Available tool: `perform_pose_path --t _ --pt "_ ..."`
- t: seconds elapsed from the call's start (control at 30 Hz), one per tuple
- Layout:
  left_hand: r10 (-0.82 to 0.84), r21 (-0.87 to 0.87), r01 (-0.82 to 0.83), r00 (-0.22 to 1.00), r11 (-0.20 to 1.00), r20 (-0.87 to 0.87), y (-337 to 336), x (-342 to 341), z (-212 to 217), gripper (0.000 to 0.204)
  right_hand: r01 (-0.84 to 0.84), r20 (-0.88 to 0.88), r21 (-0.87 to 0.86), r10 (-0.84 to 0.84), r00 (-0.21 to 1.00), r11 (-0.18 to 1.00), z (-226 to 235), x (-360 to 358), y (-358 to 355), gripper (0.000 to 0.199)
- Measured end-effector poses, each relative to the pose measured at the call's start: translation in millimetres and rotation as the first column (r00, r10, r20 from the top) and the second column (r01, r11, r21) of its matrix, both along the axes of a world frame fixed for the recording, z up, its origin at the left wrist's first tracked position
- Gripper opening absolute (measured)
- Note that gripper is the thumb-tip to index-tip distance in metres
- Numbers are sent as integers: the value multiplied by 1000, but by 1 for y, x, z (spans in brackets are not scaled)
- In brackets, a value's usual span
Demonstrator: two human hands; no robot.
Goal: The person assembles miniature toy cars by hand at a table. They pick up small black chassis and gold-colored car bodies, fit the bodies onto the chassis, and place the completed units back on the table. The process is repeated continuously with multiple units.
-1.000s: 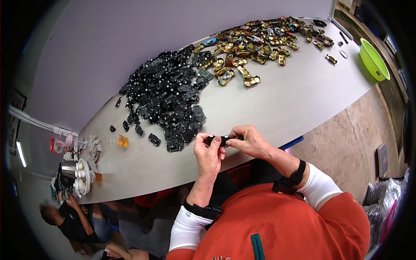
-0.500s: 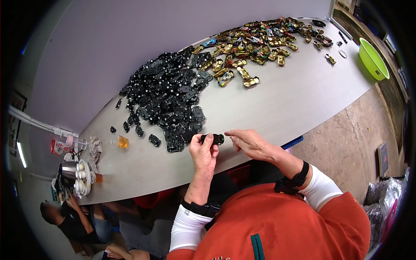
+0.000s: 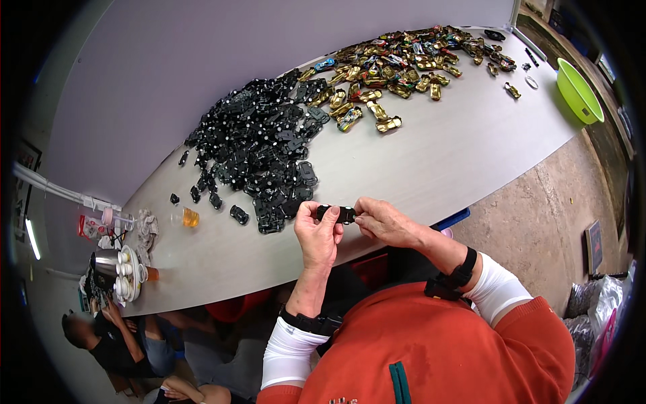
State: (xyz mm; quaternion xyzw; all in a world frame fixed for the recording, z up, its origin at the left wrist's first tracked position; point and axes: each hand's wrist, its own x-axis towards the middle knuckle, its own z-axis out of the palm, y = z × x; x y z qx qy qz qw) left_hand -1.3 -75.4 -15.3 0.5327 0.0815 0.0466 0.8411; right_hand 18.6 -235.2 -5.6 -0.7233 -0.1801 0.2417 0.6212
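Observation:
My left hand (image 3: 317,237) grips a black toy car chassis (image 3: 345,215) above the table's near edge, its thumb lying on top. Pressed against the right end of that piece, the fingertips of my right hand (image 3: 387,222) are closed in a pinch; whether something small sits between them is hidden. Just beyond my left hand a large heap of black toy car chassis (image 3: 252,141) spreads across the table. Farther off to the right lies a heap of gold and coloured toy car bodies (image 3: 393,71).
On the grey table (image 3: 417,158), a green basin (image 3: 579,91) stands at the far right edge. To the left are a cup of amber drink (image 3: 190,217), a crumpled cloth (image 3: 147,229) and a tray of white cups (image 3: 138,279). A person (image 3: 114,337) sits at lower left.
My right hand has moved left and down onto the chassis, its fingers now closing on the right end. My left hand stays in almost the same place.

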Motion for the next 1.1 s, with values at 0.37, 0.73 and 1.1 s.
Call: perform_pose_path --t 0.37,0.73,1.1 --pt "-69 346 -37 955 938 290 -13 0 1 16 -57 -389 344 197 900 937 -3 0 2 9" --pt "-375 143 387 922 911 -99 8 -3 -14 20 106 -169 86 -91 981 991 6 21 -21 22" --pt "-347 435 372 927 820 -139 1 -12 -6 19 101 373 -222 -11 928 970 -1 9 -9 16"
